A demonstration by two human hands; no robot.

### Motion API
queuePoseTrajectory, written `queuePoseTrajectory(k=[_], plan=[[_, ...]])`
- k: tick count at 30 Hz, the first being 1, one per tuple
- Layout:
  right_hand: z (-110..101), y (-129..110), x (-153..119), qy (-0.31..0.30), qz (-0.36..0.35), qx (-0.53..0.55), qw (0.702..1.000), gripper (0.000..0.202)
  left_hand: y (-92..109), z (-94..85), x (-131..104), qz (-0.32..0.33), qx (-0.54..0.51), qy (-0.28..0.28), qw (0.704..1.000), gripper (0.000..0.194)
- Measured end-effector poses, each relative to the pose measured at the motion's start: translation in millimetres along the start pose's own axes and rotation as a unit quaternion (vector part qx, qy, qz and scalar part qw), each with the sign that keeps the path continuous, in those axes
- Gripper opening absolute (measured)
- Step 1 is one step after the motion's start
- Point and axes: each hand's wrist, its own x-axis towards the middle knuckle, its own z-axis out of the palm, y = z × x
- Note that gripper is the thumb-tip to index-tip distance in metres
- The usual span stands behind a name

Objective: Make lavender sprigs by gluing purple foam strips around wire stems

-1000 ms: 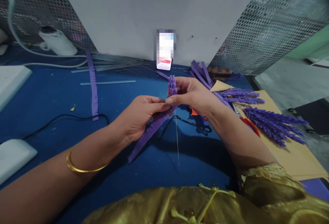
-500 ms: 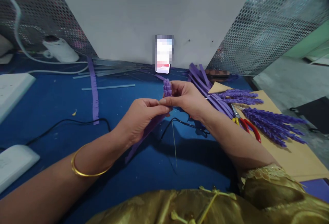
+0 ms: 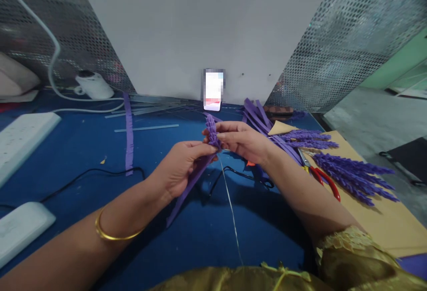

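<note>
Between my hands stands a purple craft lavender flower head, with a thin pale wire stem running down from it toward me. My left hand is closed in a pinch at the base of the flower, and a purple strip trails down from under its fingers. My right hand is closed around the flower's right side, thumb and fingertips against the purple loops. Some of the right fingers are hidden behind the flower.
A phone leans on the back panel. Purple strips, red-handled scissors and finished lavender stems lie on the right. At left are a fringed purple strip, a power strip, a black cable and a white mug.
The flower head has turned to lean slightly left and shows more of its loops. My right fingers have shifted along it. The whole scene sits lower as my head tilts up.
</note>
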Motion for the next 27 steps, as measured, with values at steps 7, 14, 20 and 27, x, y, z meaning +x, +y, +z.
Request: queuePoseTrajectory(k=[7,14,20,27], plan=[[-9,11,7,-0.021,0.011,0.052,0.998,0.030,-1,1.2,-3,-0.031,-0.026,-0.006,0.999,0.007],[-9,11,6,-0.003,0.018,0.028,0.999,0.029,-3,0.7,-3,-0.023,-0.015,-0.009,1.000,0.015],[-12,14,5,0.003,0.020,0.008,1.000,0.028,-5,-1.2,-2,-0.030,-0.011,-0.014,0.999,0.018],[-8,11,5,0.024,0.031,0.009,0.999,0.028,-8,-2.8,-1,-0.016,0.005,-0.028,0.999,0.017]])
